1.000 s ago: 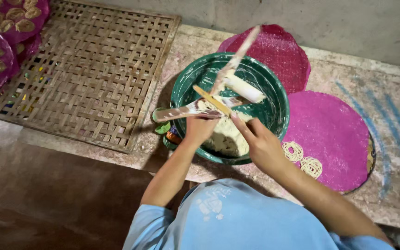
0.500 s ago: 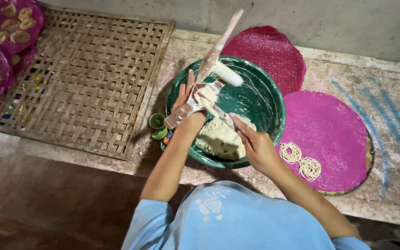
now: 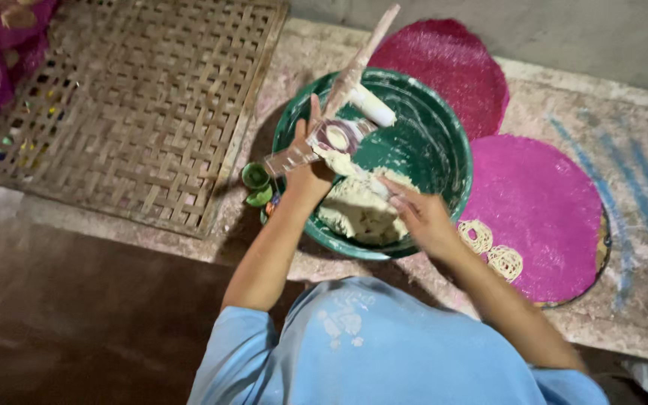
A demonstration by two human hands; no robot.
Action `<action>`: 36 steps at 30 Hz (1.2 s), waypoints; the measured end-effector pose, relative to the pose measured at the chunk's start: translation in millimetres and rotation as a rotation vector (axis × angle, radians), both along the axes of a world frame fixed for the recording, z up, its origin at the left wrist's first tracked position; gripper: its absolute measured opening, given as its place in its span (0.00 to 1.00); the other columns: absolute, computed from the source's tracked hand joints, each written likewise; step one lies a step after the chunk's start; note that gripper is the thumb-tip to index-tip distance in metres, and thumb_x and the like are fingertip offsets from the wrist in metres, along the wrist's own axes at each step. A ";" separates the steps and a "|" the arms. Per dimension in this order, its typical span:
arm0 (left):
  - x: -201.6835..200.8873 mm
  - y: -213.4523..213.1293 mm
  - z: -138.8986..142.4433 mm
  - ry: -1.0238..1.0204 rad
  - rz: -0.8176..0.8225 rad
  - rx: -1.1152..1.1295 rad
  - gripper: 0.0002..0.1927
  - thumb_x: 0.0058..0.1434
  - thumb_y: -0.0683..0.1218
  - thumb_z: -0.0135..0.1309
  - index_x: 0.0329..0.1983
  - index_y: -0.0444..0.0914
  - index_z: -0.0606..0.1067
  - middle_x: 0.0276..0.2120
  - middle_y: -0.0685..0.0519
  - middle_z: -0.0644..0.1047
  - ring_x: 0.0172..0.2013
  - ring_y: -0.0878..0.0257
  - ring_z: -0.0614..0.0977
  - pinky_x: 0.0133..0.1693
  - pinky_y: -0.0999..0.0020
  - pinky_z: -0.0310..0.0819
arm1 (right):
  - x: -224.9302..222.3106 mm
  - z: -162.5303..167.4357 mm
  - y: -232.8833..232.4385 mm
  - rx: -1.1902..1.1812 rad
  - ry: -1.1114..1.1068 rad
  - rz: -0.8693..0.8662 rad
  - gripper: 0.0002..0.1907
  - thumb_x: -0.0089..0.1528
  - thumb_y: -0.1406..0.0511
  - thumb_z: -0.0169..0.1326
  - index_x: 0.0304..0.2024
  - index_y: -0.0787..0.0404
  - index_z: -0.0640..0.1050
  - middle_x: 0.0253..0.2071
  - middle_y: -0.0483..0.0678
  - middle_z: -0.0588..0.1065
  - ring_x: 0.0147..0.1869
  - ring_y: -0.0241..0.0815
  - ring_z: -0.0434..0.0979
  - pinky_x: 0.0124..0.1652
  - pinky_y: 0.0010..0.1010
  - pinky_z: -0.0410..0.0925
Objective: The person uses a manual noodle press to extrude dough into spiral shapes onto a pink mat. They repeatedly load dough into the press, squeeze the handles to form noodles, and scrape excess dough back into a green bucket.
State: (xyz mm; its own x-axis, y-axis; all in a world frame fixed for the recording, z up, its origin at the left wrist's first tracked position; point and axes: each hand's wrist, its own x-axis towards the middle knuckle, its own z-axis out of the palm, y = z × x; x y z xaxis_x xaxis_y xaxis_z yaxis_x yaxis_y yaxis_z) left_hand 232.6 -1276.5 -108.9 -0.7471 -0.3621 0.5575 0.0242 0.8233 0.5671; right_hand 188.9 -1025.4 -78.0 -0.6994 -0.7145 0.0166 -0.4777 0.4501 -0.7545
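Left hand (image 3: 310, 174) closed around metal press (image 3: 316, 146), over green basin (image 3: 444, 161) rim at 9 o'clock. Right hand (image 3: 421, 217) pinched soft, sticky dough (image 3: 358, 211), probably. Press stiff, dough-smeared, slippery; best gripped mid-barrel. Long axis pointed toward 1 o'clock.

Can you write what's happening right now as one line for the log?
left hand: holds metal press | right hand: on dough | green basin | pink mat
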 end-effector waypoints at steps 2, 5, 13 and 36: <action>8.4 -18.0 -10.0 0.007 0.030 0.043 0.42 0.65 0.50 0.60 0.77 0.36 0.55 0.55 0.46 0.79 0.57 0.43 0.79 0.64 0.49 0.69 | -13.0 20.6 10.3 0.157 -0.017 -0.010 0.21 0.68 0.64 0.51 0.65 0.47 0.77 0.33 0.53 0.82 0.25 0.36 0.68 0.29 0.34 0.67; 31.0 -25.0 -25.1 0.079 0.067 0.193 0.38 0.68 0.51 0.60 0.77 0.38 0.58 0.58 0.45 0.78 0.58 0.45 0.80 0.63 0.54 0.72 | -37.4 30.1 14.2 0.290 0.201 0.113 0.20 0.66 0.62 0.52 0.61 0.46 0.79 0.31 0.53 0.81 0.27 0.45 0.78 0.31 0.40 0.71; 60.7 14.5 -43.5 0.049 0.113 0.018 0.23 0.62 0.49 0.61 0.61 0.41 0.74 0.71 0.41 0.64 0.63 0.45 0.74 0.59 0.46 0.72 | -40.1 -49.0 -22.6 0.810 0.577 0.490 0.13 0.57 0.57 0.57 0.25 0.59 0.82 0.27 0.57 0.79 0.32 0.57 0.82 0.35 0.47 0.74; 44.3 40.4 20.5 -0.150 -0.306 0.115 0.50 0.47 0.60 0.65 0.74 0.51 0.61 0.44 0.52 0.72 0.40 0.56 0.81 0.41 0.59 0.80 | -30.6 136.5 61.0 0.775 0.032 0.113 0.19 0.68 0.54 0.51 0.61 0.39 0.79 0.36 0.47 0.86 0.31 0.42 0.82 0.35 0.34 0.73</action>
